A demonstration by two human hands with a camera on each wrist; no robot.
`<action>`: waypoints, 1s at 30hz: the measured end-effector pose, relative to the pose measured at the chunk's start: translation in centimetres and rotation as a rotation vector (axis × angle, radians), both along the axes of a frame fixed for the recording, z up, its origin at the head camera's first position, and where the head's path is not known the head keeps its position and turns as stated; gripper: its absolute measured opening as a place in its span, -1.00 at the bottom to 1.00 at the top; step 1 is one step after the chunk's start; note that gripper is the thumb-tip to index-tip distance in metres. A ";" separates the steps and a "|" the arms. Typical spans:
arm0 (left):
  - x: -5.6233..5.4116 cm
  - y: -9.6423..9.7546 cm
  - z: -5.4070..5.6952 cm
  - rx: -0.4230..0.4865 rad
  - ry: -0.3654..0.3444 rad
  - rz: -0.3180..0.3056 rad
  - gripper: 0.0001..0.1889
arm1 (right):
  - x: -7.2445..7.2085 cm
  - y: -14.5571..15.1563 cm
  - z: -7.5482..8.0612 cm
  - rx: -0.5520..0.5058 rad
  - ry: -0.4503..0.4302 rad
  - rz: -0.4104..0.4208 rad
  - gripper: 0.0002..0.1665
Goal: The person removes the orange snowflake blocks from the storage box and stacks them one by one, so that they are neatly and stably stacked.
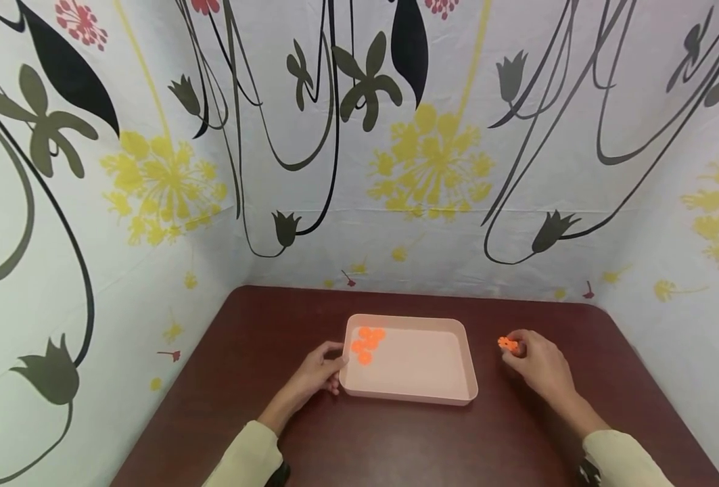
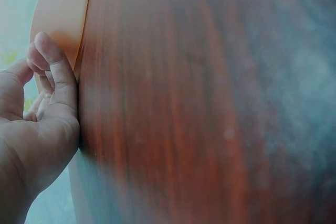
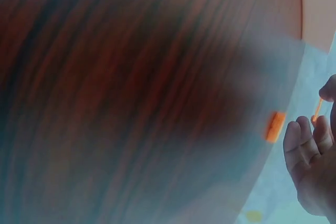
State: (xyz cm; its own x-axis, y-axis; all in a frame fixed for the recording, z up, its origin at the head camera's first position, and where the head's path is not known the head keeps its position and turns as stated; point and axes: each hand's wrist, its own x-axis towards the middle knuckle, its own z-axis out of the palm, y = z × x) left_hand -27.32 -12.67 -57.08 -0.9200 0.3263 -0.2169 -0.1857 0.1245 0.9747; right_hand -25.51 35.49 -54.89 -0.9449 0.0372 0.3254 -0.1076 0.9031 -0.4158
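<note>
A shallow pale-peach tray (image 1: 426, 365) lies on the table, with several flat orange flower-like pieces (image 1: 365, 345) inside its left part. My left hand (image 1: 319, 368) grips the tray's left wall, thumb at the rim; the left wrist view shows the fingers (image 2: 55, 69) against the tray's side. Right of the tray, my right hand (image 1: 538, 358) pinches a thin orange piece (image 3: 317, 109) between thumb and finger. Below it another orange piece (image 3: 275, 126) sits on the table. In the head view these two overlap as one orange patch (image 1: 508, 344).
The dark red-brown table (image 1: 396, 446) has a wood grain. A white cloth (image 1: 347, 189) with a flower pattern hangs behind it and along both sides. The tray stands between the two hands, apart from the right one.
</note>
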 end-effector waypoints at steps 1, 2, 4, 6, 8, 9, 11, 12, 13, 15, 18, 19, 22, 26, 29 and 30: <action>0.0 0.0 0.1 -0.002 0.002 0.000 -0.44 | 0.0 0.3 -0.2 -0.005 0.000 0.000 -0.56; 0.1 0.0 0.1 0.000 0.003 0.001 -0.43 | 0.0 0.7 -0.3 -0.013 -0.003 0.006 -0.56; 0.1 0.0 0.3 -0.003 0.004 0.004 -0.42 | -0.1 1.1 -0.5 -0.025 -0.006 0.021 -0.59; 0.2 0.0 0.4 -0.009 0.003 0.007 -0.42 | -0.2 1.5 -0.8 -0.022 0.002 0.034 -0.62; 0.2 -0.1 0.4 -0.012 0.000 0.007 -0.42 | -0.2 2.0 -1.0 -0.021 -0.001 0.040 -0.64; 0.2 -0.1 0.4 -0.016 -0.002 0.008 -0.42 | -0.2 2.2 -1.1 -0.021 -0.002 0.039 -0.65; 0.2 0.0 0.3 -0.016 -0.006 0.010 -0.43 | -0.2 2.5 -1.4 -0.025 -0.010 0.034 -0.64; 0.2 0.1 0.3 -0.016 -0.007 0.012 -0.43 | -0.1 2.6 -1.5 -0.030 -0.015 0.031 -0.64; 0.1 0.1 0.3 -0.017 -0.008 0.012 -0.43 | -0.1 2.8 -1.6 -0.031 -0.019 0.027 -0.64; 0.1 0.2 0.3 -0.018 -0.008 0.012 -0.42 | -0.2 2.9 -1.7 -0.030 -0.014 0.029 -0.65; 0.1 0.2 0.2 -0.030 -0.012 0.017 -0.42 | -0.4 2.9 -1.7 -0.016 -0.001 0.041 -0.67; 0.0 0.2 0.2 -0.034 -0.011 0.018 -0.42 | -0.5 2.9 -1.7 -0.008 0.003 0.044 -0.67; 0.0 0.1 0.1 -0.036 -0.014 0.019 -0.43 | -0.6 2.9 -1.7 -0.002 -0.010 0.043 -0.65; 0.0 0.2 0.0 -0.026 -0.014 0.011 -0.43 | -0.7 3.0 -1.8 -0.002 -0.033 0.040 -0.64; 0.0 0.2 0.0 -0.020 -0.014 0.010 -0.43 | -0.8 2.9 -1.8 0.003 -0.024 0.044 -0.64; 0.0 0.2 0.0 -0.019 -0.010 0.009 -0.43 | -0.8 2.9 -1.8 0.004 -0.020 0.044 -0.64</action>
